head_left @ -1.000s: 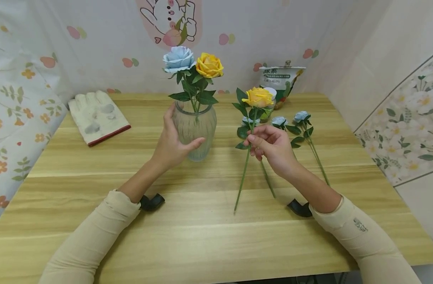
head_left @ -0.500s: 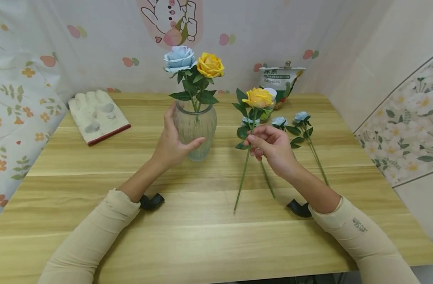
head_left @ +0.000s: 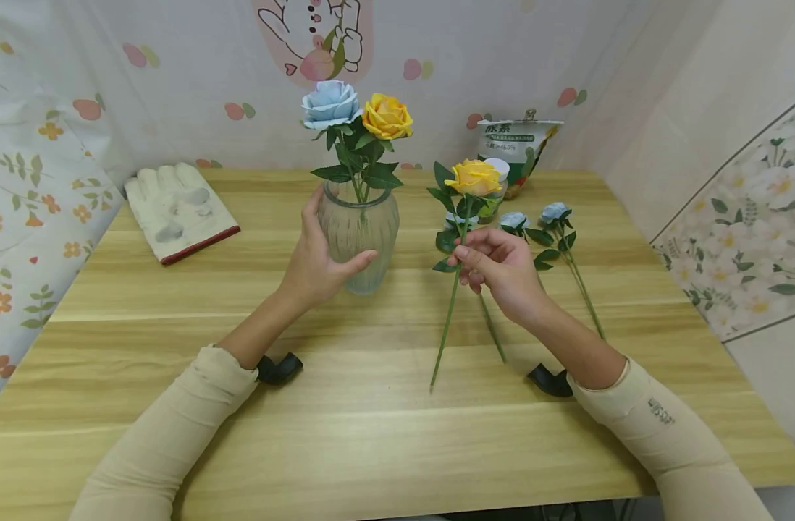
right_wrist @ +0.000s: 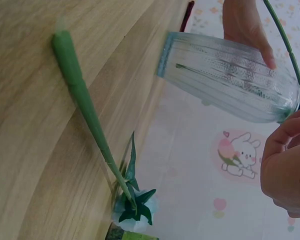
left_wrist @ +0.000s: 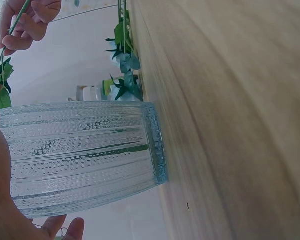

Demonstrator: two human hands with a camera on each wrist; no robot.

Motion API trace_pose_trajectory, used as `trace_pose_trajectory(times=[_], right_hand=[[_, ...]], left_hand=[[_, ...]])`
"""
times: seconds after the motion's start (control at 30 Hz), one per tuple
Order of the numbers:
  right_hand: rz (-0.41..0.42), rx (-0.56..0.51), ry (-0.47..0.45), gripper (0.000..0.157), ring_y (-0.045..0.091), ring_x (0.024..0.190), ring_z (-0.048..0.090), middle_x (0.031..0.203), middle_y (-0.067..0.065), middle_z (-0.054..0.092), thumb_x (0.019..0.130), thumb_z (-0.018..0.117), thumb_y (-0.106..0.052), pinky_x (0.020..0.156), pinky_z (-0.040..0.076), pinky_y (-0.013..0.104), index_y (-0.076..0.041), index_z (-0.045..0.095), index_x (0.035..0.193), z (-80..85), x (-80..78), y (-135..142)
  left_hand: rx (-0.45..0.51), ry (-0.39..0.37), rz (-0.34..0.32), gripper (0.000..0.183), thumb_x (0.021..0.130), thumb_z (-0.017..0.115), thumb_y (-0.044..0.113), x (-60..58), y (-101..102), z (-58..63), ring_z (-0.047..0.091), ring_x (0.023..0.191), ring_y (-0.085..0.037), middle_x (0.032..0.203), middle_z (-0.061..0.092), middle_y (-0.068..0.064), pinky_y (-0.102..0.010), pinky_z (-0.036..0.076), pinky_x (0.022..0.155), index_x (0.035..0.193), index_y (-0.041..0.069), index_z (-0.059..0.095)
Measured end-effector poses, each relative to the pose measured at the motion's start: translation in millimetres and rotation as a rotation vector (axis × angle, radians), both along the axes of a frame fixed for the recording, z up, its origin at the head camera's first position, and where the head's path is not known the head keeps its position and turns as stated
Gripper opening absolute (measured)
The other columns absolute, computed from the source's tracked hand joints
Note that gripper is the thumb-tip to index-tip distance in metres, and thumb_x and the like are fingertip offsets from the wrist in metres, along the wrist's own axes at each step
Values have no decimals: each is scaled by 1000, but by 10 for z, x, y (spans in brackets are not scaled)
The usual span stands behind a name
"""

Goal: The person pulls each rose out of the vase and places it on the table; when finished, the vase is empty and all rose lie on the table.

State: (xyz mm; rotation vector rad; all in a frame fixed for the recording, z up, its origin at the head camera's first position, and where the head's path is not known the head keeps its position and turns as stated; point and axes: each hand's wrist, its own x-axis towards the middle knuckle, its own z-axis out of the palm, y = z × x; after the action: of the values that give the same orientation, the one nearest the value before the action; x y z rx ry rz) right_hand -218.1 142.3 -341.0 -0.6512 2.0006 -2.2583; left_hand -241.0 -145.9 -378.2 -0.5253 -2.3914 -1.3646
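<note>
My left hand (head_left: 309, 271) grips the side of a clear ribbed glass vase (head_left: 365, 250), which stands upright on the table. In the left wrist view, fingers show past both sides of the vase (left_wrist: 85, 155). A pale blue rose (head_left: 331, 106) and a yellow rose (head_left: 387, 117) stand in it, and one stem end shows through the glass. To the right of the vase, my right hand (head_left: 505, 275) pinches the green stem of another yellow rose (head_left: 473, 178) between thumb and fingers. This rose is held bloom up, its stem slanting down towards me.
Blue roses (head_left: 554, 212) lie on the wooden table (head_left: 371, 449) beyond and beside my right hand. Behind them stand a white-capped container (head_left: 498, 170) and a clipped printed bag (head_left: 518, 141). A cream glove (head_left: 179, 213) lies at the back left. Patterned curtain covers the wall behind.
</note>
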Motion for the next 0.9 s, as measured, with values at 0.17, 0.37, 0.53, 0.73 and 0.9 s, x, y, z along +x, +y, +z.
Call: trace_pose_trajectory(times=[0.17,0.37,0.53,0.73,0.9], right_hand=[[-7,9,-4,14,16,58,61,80,7,71,95,59,4,46,44,22,-8,67,93,-2,-4,4],[-8,19,-9,12,17,58,61,81,8,71,95,60,3,46,43,22,-8,66,94,4,-9,3],[-12,28,-5,12,17,57,60,80,9,71,95,60,3,45,43,22,-7,66,93,-16,-23,1],[-10,21,-7,12,16,57,61,80,9,71,95,60,4,45,43,21,-6,66,93,-43,-39,-4],[-14,30,-14,13,16,56,60,80,10,71,94,60,4,45,42,21,-7,67,93,-57,-35,-12]], left_hand=[[5,-5,-3,112,83,80,38,-1,8,13,22,147,-25,161,17,-11,-51,22,117,157,16,-2],[7,-2,-8,111,84,79,38,-11,8,7,21,147,-24,162,15,-9,-51,21,117,157,18,-2],[9,-10,-8,111,83,79,39,-9,8,8,20,147,-23,162,16,-8,-50,21,118,157,18,-2],[4,-10,0,112,83,80,38,1,5,17,22,147,-24,161,18,-10,-51,22,117,157,18,-2],[1,-12,0,112,83,80,38,8,-1,8,22,147,-24,161,18,-11,-51,22,117,157,17,-2]])
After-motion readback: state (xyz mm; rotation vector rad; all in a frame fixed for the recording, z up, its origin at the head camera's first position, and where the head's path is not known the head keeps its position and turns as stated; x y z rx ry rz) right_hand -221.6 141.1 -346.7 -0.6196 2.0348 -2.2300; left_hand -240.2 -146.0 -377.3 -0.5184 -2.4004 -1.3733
